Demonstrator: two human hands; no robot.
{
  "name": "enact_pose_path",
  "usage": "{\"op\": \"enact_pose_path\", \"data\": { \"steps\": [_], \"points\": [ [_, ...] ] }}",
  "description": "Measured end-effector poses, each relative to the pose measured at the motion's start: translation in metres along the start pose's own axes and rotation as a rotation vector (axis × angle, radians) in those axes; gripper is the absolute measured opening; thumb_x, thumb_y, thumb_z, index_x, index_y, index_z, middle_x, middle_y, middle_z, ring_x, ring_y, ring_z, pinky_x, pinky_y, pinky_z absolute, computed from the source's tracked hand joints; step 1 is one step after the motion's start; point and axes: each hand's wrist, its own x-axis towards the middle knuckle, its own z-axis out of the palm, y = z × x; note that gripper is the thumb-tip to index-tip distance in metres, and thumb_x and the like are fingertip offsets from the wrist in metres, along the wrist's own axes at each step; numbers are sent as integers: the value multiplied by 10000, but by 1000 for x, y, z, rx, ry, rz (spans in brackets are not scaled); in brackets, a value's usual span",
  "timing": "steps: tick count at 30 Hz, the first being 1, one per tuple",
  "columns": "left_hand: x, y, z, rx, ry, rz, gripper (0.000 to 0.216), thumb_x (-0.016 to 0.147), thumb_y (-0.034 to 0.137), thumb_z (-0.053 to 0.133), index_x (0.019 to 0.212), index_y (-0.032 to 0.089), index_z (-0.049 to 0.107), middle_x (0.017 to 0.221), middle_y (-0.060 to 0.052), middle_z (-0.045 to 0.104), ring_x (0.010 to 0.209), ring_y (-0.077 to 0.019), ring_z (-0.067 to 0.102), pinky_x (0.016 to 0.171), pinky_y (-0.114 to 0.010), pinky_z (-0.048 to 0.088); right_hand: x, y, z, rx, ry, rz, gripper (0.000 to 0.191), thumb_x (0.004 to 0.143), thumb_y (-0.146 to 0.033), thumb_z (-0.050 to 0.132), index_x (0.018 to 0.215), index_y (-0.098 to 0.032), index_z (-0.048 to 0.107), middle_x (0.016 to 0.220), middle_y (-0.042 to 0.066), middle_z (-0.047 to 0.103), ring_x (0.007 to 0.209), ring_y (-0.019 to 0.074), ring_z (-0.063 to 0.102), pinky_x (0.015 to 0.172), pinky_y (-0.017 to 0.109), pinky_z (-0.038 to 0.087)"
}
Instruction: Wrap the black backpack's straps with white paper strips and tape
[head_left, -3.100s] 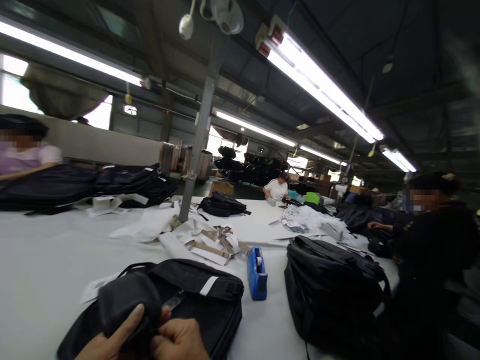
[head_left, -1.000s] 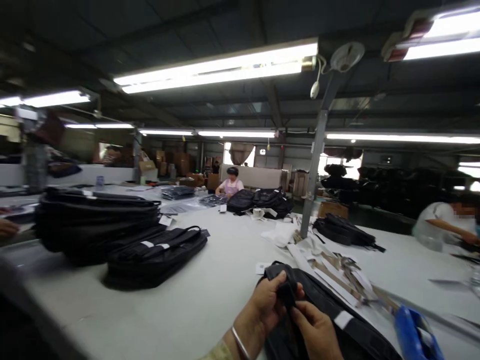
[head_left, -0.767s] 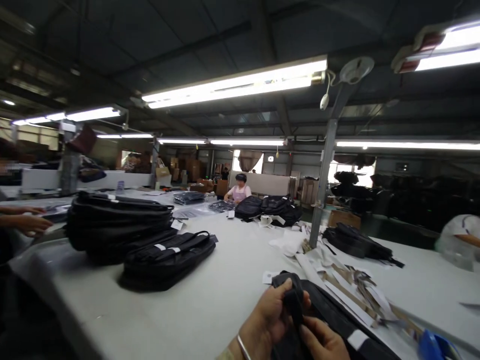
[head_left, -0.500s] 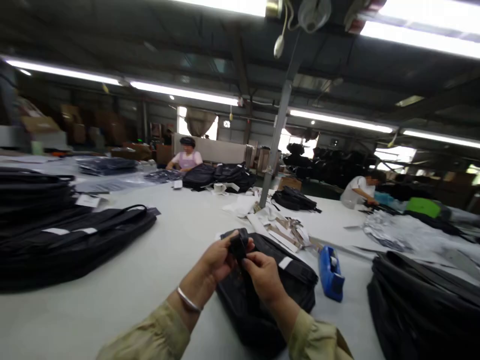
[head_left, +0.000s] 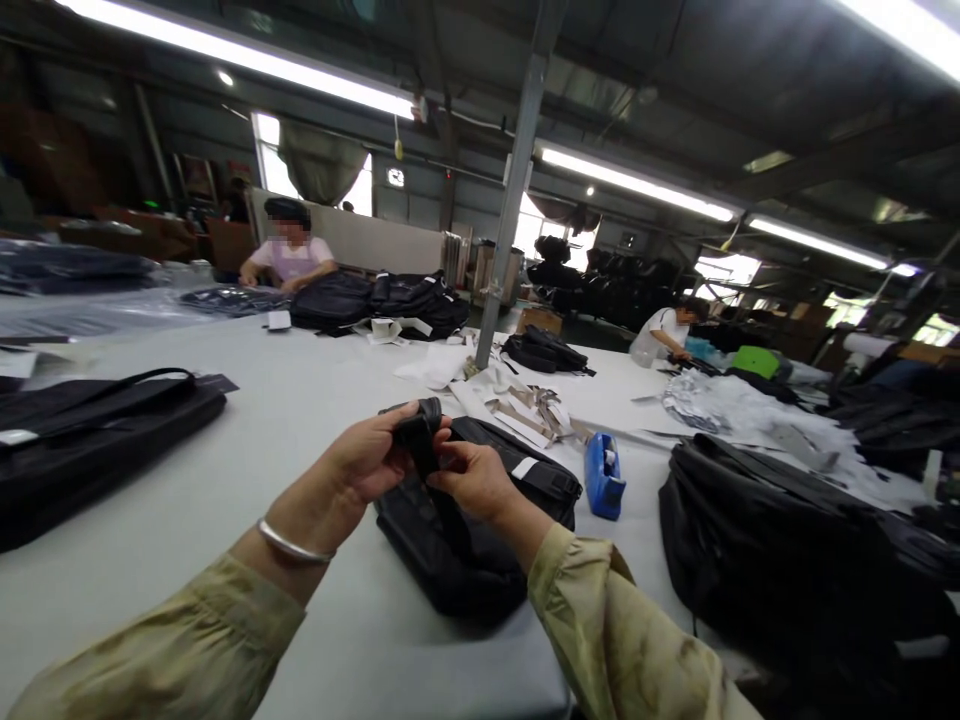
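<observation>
A: What lies on the white table [head_left: 300, 420]?

B: The biggest thing is a large black backpack [head_left: 757, 540] at the right. At the left lies a flat black bag [head_left: 97, 430]. In the middle is a smaller black bag [head_left: 480, 530], directly under both hands.

A: And the hands?

B: The left hand [head_left: 367, 462] and the right hand [head_left: 474, 480] are close together above this bag. Both pinch a folded black strap [head_left: 421, 438] between thumb and fingers; the strap rises from the bag and is lifted a little over it.

A: Anything smaller?

B: A blue tape dispenser [head_left: 602, 477] stands just beside the bag, at its right. A silver bangle [head_left: 289, 545] is on the left wrist.
</observation>
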Motion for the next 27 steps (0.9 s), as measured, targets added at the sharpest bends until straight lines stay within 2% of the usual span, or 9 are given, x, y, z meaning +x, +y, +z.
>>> {"op": "enact_pose_path", "data": {
  "steps": [3,9,14,17,19,23,25,27],
  "points": [
    [-3,3,-2,78,23,6,185,943,157,527,961,51,679,878,-162,747,675,-227,725,512,-304,617,-3,14,-1,-50,-32,36,471,624,-192,755,1094,-209,749,644,-37,607,594,117,522,634,280,442],
    [-2,-1,-3,57,25,36,107,887,131,635,955,51,654,778,-152,731,570,-215,695,539,-327,622,-9,40,2,-20,-101,88,279,647,-201,745,922,-181,789,633,-24,602,566,111,476,595,285,400],
    [-3,1,-1,-8,57,29,126,896,183,633,932,63,643,760,-140,719,490,-166,636,499,-304,606,-10,33,-6,-192,-135,69,171,687,-229,745,849,-192,784,651,-18,619,598,123,502,610,279,394],
    [-4,6,-3,-26,-9,57,137,911,187,599,914,65,663,797,-145,723,542,-164,652,545,-295,617,-8,24,-17,-329,-144,-17,92,681,-229,762,759,-180,760,745,4,645,703,147,549,682,292,420],
    [-4,8,-5,-2,-79,75,107,888,120,605,914,57,687,834,-146,728,608,-166,673,583,-270,620,-4,19,-21,-214,-201,-8,171,667,-254,790,810,-171,747,821,16,663,769,157,576,739,298,444],
    [0,7,-7,78,-113,84,113,853,51,625,918,38,717,821,-144,729,642,-168,682,591,-247,619,3,14,-20,357,-401,75,550,675,-483,809,1102,-165,672,892,33,691,817,159,628,814,324,487],
    [3,7,-8,91,-90,110,112,853,41,624,906,29,722,805,-145,726,628,-164,680,577,-233,614,2,19,-15,443,-410,79,616,630,-549,827,1071,-146,679,851,27,688,774,152,627,801,321,489],
    [6,8,-9,87,-64,163,110,847,21,622,891,22,723,835,-155,729,628,-158,680,579,-222,612,-3,27,-11,428,-372,120,567,589,-560,847,918,-120,705,755,9,665,676,127,594,752,303,485]
  ]
}}
